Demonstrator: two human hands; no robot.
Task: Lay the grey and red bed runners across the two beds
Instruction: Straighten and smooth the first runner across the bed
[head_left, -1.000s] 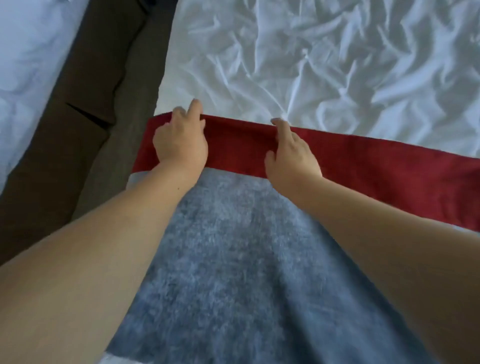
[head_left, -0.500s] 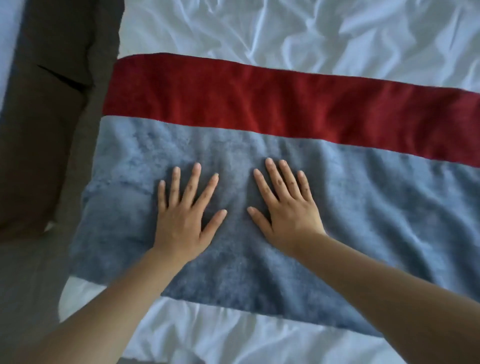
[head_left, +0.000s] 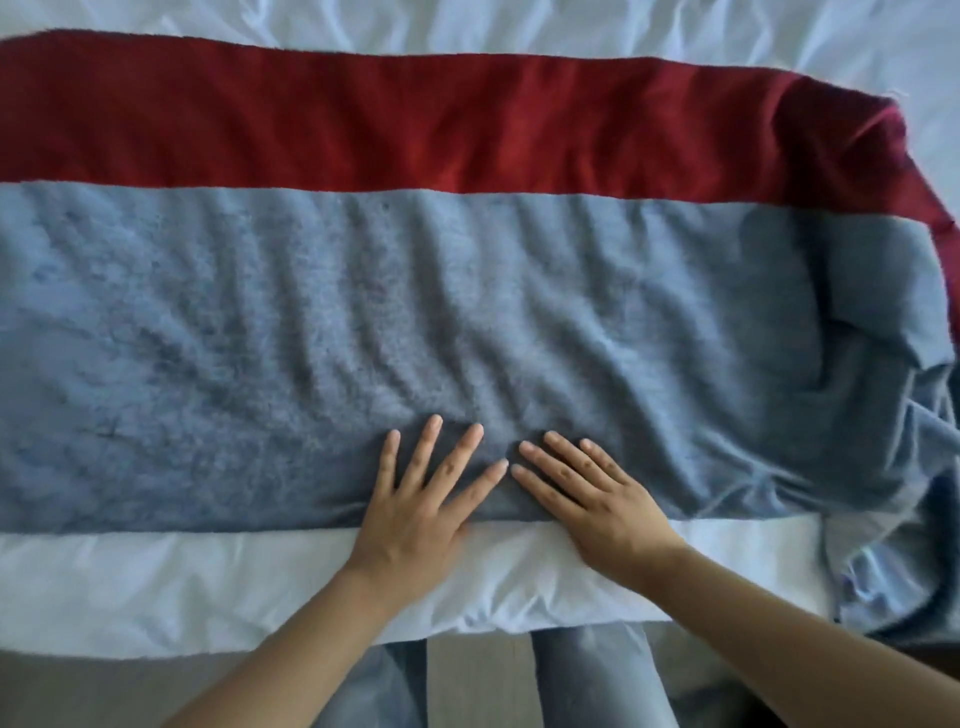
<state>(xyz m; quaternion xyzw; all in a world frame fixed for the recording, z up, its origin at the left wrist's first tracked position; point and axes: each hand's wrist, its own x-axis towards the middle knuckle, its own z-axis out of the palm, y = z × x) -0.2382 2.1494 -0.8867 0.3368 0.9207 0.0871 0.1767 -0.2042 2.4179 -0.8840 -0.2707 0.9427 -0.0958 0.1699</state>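
A grey and red bed runner lies across a white bed (head_left: 156, 587). Its broad grey band (head_left: 311, 322) is nearest me and its red band (head_left: 363, 124) runs along the far side. The grey pile is rippled in the middle, and the right end (head_left: 883, 364) is bunched and droops over the bed's edge. My left hand (head_left: 421, 509) and my right hand (head_left: 597, 499) rest flat side by side on the runner's near edge, fingers spread, palms partly on the white sheet. Neither hand grips anything.
White crumpled sheet (head_left: 675, 31) shows beyond the red band. At the bottom, the bed's near edge meets the floor (head_left: 478, 670), where my legs in blue jeans (head_left: 592, 675) stand close against it.
My view has shifted right along the bed, from the runner's left end to its middle and right end. Both hands slid toward the runner's near edge, still flat and spread.
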